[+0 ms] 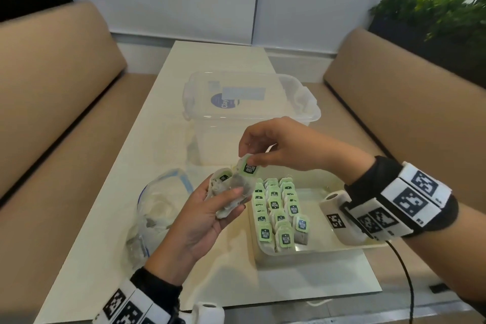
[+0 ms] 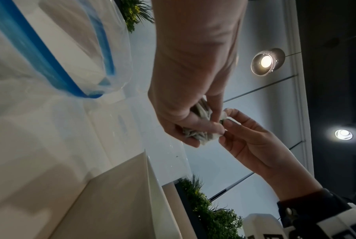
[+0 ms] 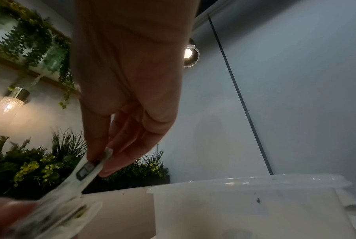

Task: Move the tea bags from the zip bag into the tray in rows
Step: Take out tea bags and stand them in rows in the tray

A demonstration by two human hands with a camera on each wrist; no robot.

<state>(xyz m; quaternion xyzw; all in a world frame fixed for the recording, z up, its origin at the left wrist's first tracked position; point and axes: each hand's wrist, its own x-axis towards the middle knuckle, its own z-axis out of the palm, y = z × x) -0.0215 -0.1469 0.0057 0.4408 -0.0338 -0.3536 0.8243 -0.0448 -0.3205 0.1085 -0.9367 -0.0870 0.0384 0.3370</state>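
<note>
My left hand point(image 1: 210, 208) holds a small bundle of tea bags point(image 1: 226, 192) above the table, fingers curled round them; the same bundle point(image 2: 195, 134) shows in the left wrist view. My right hand point(image 1: 265, 147) pinches the green tag of one tea bag point(image 1: 248, 167) at the top of that bundle, seen edge-on point(image 3: 91, 171) in the right wrist view. The clear tray point(image 1: 326, 247) below holds three rows of green-tagged tea bags point(image 1: 276, 208). The zip bag point(image 1: 157, 208) with a blue seal lies open at left, a few bags still inside.
A lidded clear plastic box point(image 1: 247, 116) stands behind the hands on the white table point(image 1: 105, 231). Tan benches point(image 1: 52, 102) flank the table. Plants stand in both far corners. A black cable point(image 1: 405, 279) runs from my right wrist.
</note>
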